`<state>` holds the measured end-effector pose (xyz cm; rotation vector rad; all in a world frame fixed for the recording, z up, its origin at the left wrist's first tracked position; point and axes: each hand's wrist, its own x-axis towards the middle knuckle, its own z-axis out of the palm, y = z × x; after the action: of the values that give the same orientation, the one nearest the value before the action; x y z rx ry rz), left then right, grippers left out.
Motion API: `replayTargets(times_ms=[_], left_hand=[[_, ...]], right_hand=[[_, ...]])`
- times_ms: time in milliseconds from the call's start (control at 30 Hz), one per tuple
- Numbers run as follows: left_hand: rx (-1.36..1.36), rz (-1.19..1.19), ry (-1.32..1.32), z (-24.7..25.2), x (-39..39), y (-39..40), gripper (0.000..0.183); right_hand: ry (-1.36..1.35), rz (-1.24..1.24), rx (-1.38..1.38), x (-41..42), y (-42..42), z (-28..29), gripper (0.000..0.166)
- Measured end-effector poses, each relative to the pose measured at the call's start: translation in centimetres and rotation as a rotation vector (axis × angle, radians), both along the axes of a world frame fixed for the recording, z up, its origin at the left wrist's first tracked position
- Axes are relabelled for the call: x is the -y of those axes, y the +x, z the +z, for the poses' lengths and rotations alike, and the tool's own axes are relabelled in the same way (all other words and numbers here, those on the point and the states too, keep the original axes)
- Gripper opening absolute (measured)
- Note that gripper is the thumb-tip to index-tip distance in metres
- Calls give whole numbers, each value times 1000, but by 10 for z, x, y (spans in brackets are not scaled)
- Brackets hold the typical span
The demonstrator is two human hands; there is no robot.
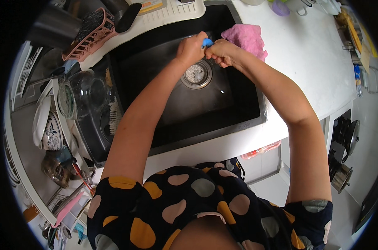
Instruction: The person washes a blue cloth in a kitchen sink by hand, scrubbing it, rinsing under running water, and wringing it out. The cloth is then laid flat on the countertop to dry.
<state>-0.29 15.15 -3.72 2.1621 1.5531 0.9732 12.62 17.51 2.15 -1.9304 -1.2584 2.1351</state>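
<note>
Over the far part of a dark sink (189,109), my left hand (190,48) and my right hand (224,52) are nearly touching. Both are closed around a small blue item (207,42), perhaps a cloth; most of it is hidden by my fingers. Below them in the picture is the round metal drain (196,75), with a perforated strainer and some pale bits in it. A crumpled pink cloth (246,40) lies on the sink's right rim and the counter, just beyond my right wrist.
White counter (301,62) extends to the right, with a purple bowl (280,7) at the back. On the left are a glass jar (82,93), a white brush (114,117) and a dish rack (59,122). A pink caddy (92,40) stands behind. Pots (351,137) sit far right.
</note>
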Motion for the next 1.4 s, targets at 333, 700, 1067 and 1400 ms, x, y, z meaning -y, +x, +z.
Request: replayTargets(times_ms=[333,700,1067,1400], left_hand=[[-379,-124,35,19,45,-7,30],[1168,-559,-1488,73,56,-40,25],[114,-364,-1005,113,69,-21,18],[-533,-302,-65,67,81,-31,10]], right_hand=[[145,482,148,5,3,11,13],[2097,851,222,63,29,37,48],[1685,1029,502,69,11,49,9],[107,-95,-160,123,-21,33,17]])
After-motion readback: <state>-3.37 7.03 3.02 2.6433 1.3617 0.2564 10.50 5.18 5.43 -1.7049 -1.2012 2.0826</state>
